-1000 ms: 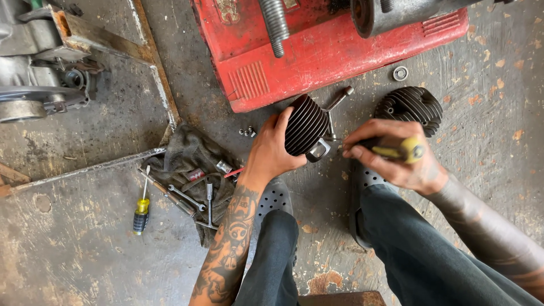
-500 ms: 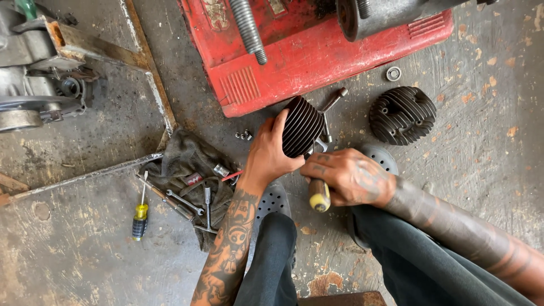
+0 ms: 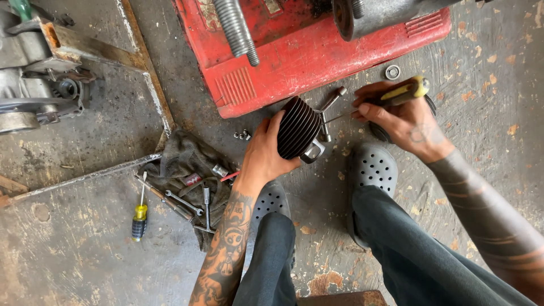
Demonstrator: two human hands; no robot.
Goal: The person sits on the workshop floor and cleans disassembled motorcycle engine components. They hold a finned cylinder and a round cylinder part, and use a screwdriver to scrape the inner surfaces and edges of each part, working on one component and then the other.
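Note:
My left hand (image 3: 264, 154) grips a black finned engine cylinder (image 3: 299, 128) and holds it just above the concrete floor, in front of a red metal housing (image 3: 294, 56). My right hand (image 3: 399, 120) holds a yellow-handled screwdriver (image 3: 403, 93), its thin shaft pointing left toward the cylinder's upper right side. A second finned black part lies under my right hand and is mostly hidden by it.
A dirty rag (image 3: 187, 164) with several wrenches and sockets lies at left, beside a small yellow-and-black screwdriver (image 3: 139, 218). Small nuts (image 3: 243, 135) and a washer (image 3: 392, 72) sit on the floor. An engine assembly (image 3: 34, 85) stands far left. My grey perforated clogs (image 3: 373, 168) are below.
My right hand has swung from below the cylinder up to its right side, turning the screwdriver so the tip points at the cylinder. It now covers the second finned part.

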